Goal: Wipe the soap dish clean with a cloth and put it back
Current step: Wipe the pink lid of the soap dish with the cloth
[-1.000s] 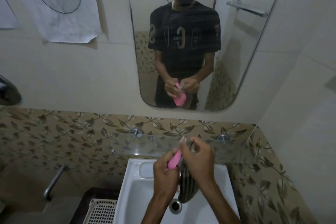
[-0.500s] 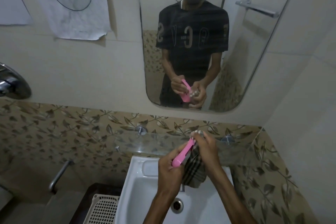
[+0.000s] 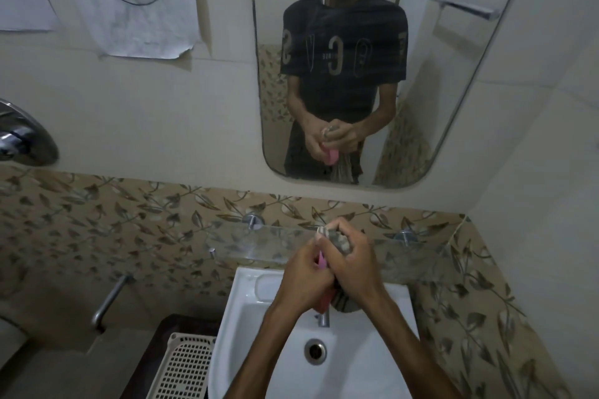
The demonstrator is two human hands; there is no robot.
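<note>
Since the earlier frame both hands have closed together: left hand (image 3: 304, 272) grips pink soap dish (image 3: 321, 261), right hand (image 3: 351, 261) clenches cloth (image 3: 337, 238) over white basin (image 3: 246, 317).

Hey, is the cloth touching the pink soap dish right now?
Touching. The head view shows the right hand pressing the cloth against the soap dish, held by the left hand.

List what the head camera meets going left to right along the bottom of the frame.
Metal grab bar → white plastic basket → white sink → left hand holding the pink soap dish → right hand with the cloth → leaf-patterned tile wall.
</note>
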